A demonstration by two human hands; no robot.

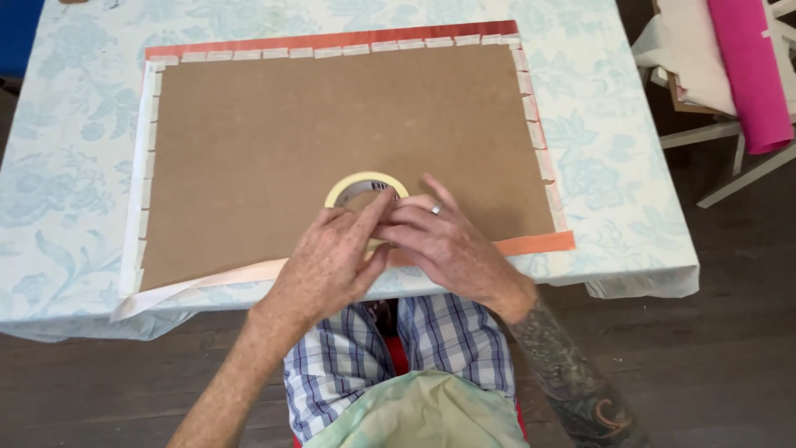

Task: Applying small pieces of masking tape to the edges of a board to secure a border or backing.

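The head view looked down on a tabletop (75,199) under a pale blue flowered cloth, and on it lay a big brown board (332,124) with orange paper folded round its edges. Along the left edge the paper flap (139,191) was held by short tabs of tape, the top edge carried a row of them as well, and so did the right edge. Only the near edge lacked tabs, its flap (207,278) lifting at the near-left corner.

The left hand (332,265) sat at the middle of that near edge, its fingers (373,217) curled and pinched against the roll of masking tape (365,187), which lay flat on the board. The right hand (444,241), ring on one finger, met it just beside the roll, fingertips closed together with the left; whether a tape end was between them I could not tell.

To my eye the step was getting a fresh piece off the roll. The next move seemed to call for a short tear, then pressing it across the loose near flap.

On the far right stood a white rack (730,133) with a pink roll (750,75).
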